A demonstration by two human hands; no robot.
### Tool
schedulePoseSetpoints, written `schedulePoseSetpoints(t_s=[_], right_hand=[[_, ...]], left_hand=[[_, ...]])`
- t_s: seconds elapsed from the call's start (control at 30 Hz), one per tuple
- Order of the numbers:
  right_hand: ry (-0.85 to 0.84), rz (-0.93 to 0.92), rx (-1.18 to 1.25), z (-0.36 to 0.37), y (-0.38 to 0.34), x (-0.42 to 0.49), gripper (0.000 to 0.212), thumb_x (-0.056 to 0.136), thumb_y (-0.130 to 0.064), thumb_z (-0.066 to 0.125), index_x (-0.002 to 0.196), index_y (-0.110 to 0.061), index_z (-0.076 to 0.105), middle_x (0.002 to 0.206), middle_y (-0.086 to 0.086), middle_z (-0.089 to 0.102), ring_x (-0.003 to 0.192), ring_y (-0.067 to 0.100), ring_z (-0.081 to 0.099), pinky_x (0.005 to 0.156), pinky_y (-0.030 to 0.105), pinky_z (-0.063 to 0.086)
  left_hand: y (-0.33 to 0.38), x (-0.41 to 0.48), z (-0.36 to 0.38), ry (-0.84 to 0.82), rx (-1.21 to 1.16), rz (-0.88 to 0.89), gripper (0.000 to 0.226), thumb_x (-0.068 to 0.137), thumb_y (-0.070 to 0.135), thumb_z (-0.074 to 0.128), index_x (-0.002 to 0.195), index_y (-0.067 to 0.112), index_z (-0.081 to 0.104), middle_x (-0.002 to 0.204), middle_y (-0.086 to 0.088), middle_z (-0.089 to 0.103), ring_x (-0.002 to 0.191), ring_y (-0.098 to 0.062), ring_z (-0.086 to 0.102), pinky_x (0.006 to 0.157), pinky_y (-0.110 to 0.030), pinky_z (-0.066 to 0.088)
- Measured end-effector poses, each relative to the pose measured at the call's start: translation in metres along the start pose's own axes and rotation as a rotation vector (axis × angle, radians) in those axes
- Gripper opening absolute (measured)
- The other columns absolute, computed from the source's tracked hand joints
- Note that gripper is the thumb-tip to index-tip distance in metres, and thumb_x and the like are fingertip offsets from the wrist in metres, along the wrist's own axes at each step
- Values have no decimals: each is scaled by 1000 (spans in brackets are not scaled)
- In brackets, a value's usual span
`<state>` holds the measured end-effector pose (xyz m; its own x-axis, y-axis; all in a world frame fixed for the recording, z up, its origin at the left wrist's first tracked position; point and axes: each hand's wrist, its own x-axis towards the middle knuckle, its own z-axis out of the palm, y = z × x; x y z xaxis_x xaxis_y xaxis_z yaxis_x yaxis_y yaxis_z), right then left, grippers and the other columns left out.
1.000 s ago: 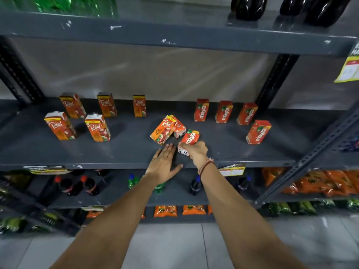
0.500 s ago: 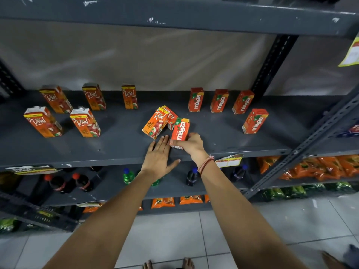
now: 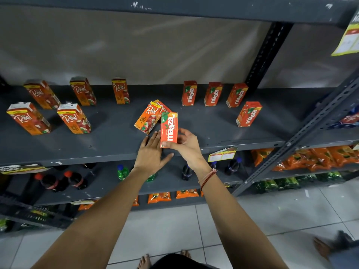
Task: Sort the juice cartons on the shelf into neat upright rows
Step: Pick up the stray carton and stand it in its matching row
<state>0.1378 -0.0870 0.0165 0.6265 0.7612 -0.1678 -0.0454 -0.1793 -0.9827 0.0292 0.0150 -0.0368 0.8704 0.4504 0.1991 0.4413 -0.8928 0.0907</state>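
Note:
My right hand (image 3: 187, 145) grips a red Maaza carton (image 3: 169, 129) by its lower end and holds it upright above the front of the grey shelf (image 3: 116, 146). My left hand (image 3: 150, 155) lies flat and open on the shelf just left of it. Behind them an orange Real apple carton (image 3: 148, 119) lies tilted against another carton (image 3: 164, 106). Several Real cartons (image 3: 73, 119) stand upright at the left. Three Maaza cartons (image 3: 212, 94) stand in a back row, with one more Maaza carton (image 3: 248, 114) in front at the right.
A slanted metal strut (image 3: 310, 123) crosses the right side, and a black upright post (image 3: 266, 55) stands at the back. The lower shelf holds dark soda bottles (image 3: 75, 179) and green bottles (image 3: 122, 172). Orange snack packs (image 3: 314, 158) fill the right-hand rack. Bare feet show on the tiled floor.
My right hand has lifted the Maaza carton from lying tilted on the shelf and turned it upright. The left hand stayed flat on the shelf. The camera tipped down.

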Motion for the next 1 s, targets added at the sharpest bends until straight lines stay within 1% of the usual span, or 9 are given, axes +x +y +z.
schedulePoseSetpoints(t_s=[0.07, 0.17, 0.23, 0.33, 0.43, 0.6, 0.73, 0.87, 1.0], right_hand=[[-3, -8, 9, 0, 0, 0, 64, 61, -21, 86, 116, -11, 54, 102, 2, 70, 96, 13, 67, 80, 22, 52], [-3, -22, 25, -2, 1, 1, 51, 61, -17, 85, 105, -17, 58, 95, -5, 69, 89, 6, 67, 71, 15, 52], [2, -24, 30, -3, 2, 2, 48, 61, -16, 85, 100, -21, 57, 92, -9, 68, 84, 1, 67, 64, 11, 51], [26, -29, 30, -7, 4, 6, 48, 58, -18, 87, 95, -25, 56, 90, -12, 68, 79, -4, 67, 62, 9, 50], [72, -37, 9, -20, 5, 13, 54, 54, -19, 88, 95, -26, 54, 92, -12, 67, 83, -2, 66, 69, 15, 50], [183, -74, -79, -70, -1, 39, 61, 49, -17, 90, 96, -21, 51, 94, -3, 68, 91, 13, 67, 85, 32, 53], [252, -95, -238, -112, -6, 61, 62, 51, -15, 90, 97, -19, 48, 93, -2, 67, 89, 14, 66, 84, 30, 53], [275, -97, -344, -137, -3, 78, 61, 53, -11, 89, 98, -17, 46, 99, 4, 67, 89, 15, 64, 80, 27, 52], [229, -92, -380, -152, 5, 92, 61, 59, -5, 85, 108, -5, 49, 115, 16, 65, 107, 27, 62, 96, 45, 49]], left_hand=[[0, 0, -1, -3, 1, -4, 72, 91, 57, 37, 142, 7, 31, 150, -17, 33, 141, -28, 22, 115, -46, 18], [0, 0, -1, -12, 2, -16, 73, 90, 58, 38, 143, 8, 29, 149, -16, 33, 141, -28, 23, 114, -47, 20], [1, 0, -1, -16, -9, -23, 74, 90, 58, 39, 143, 8, 29, 150, -16, 33, 140, -28, 24, 114, -46, 19], [1, 0, -1, -10, -14, -23, 74, 89, 57, 40, 143, 7, 30, 149, -15, 33, 139, -28, 26, 113, -46, 20], [1, -1, -1, -1, 10, -23, 75, 90, 58, 38, 142, 4, 31, 149, -15, 33, 139, -27, 28, 113, -45, 22], [2, -1, -2, -5, 57, -22, 82, 86, 63, 16, 143, 6, 28, 151, -13, 30, 140, -24, 25, 114, -43, 18], [1, 0, 0, -27, 73, -36, 83, 85, 65, 11, 146, 8, 21, 154, -9, 23, 142, -22, 18, 115, -40, 12], [2, 0, -2, -23, 73, -42, 83, 86, 65, 13, 145, 8, 24, 153, -10, 25, 142, -22, 20, 115, -41, 14], [4, 0, -4, -11, 60, -41, 80, 87, 63, 20, 142, 6, 31, 150, -11, 32, 139, -24, 28, 113, -42, 20]])
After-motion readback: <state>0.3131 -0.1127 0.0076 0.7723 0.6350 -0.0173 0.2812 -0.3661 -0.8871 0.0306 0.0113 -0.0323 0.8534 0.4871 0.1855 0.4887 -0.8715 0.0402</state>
